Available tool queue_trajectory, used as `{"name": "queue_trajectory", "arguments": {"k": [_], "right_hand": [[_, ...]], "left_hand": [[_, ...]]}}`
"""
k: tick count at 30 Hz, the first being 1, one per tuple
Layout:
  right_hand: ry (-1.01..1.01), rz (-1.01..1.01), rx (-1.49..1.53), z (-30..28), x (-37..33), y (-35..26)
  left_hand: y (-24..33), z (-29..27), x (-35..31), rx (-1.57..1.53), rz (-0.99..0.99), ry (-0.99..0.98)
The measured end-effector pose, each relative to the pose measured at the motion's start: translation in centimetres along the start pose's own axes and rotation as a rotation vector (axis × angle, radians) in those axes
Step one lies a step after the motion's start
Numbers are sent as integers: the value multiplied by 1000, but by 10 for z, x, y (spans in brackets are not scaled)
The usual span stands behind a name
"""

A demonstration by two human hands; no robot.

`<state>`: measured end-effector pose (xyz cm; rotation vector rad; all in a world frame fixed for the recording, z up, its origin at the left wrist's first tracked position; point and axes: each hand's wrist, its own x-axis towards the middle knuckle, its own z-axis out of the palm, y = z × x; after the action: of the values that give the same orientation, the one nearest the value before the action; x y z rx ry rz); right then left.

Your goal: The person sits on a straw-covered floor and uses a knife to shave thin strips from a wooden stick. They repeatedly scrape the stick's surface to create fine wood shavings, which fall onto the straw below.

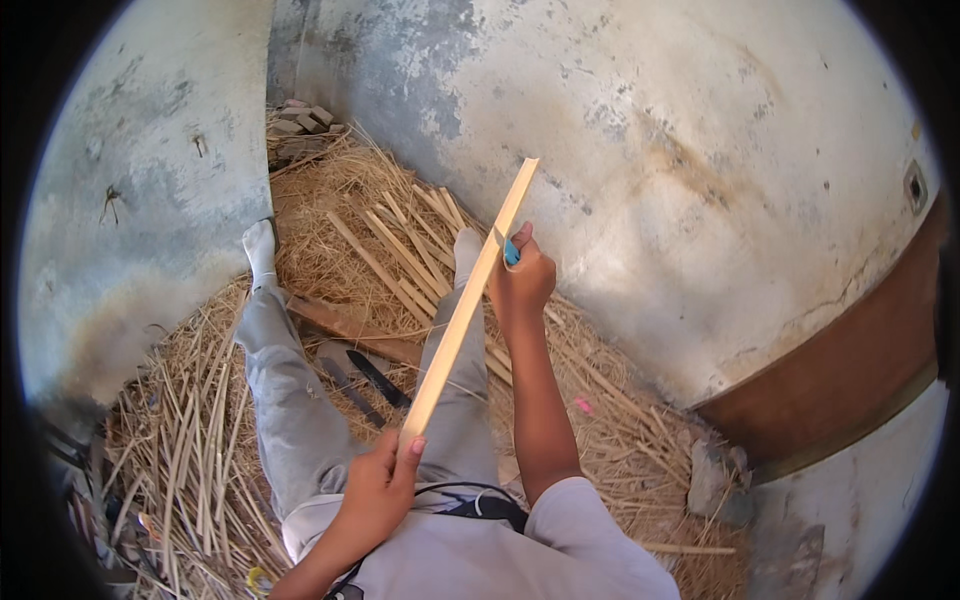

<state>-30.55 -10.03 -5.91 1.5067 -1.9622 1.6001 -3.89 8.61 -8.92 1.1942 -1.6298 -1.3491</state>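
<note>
A long, pale strip of split bamboo slants up and away in front of my body. My left hand is closed around its near end, the thumb lying along the edge. Further up the strip, my right hand grips a small tool with a blue handle, apparently a knife. Its thin working part meets the strip, but my fist and the strip largely hide it. The strip's far end sticks out past my right hand, in front of the wall.
My outstretched legs flank a wooden board and a dark blade. Loose bamboo strips and shavings cover the floor. Bricks are stacked in the far corner. A stone lies at right, by the wall.
</note>
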Motion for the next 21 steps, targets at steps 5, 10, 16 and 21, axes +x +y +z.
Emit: {"name": "queue_trajectory", "arguments": {"k": [5, 10, 16, 21], "right_hand": [[100, -321, -868, 12, 112, 69], [163, -16, -296, -15, 176, 40], [-51, 114, -77, -41, 11, -31], [-59, 152, 162, -35, -79, -14]], "left_hand": [[3, -1, -8, 33, 154, -24], [25, -11, -17, 19, 29, -94], [26, -10, -14, -6, 56, -99], [20, -17, -17, -43, 83, -17]]}}
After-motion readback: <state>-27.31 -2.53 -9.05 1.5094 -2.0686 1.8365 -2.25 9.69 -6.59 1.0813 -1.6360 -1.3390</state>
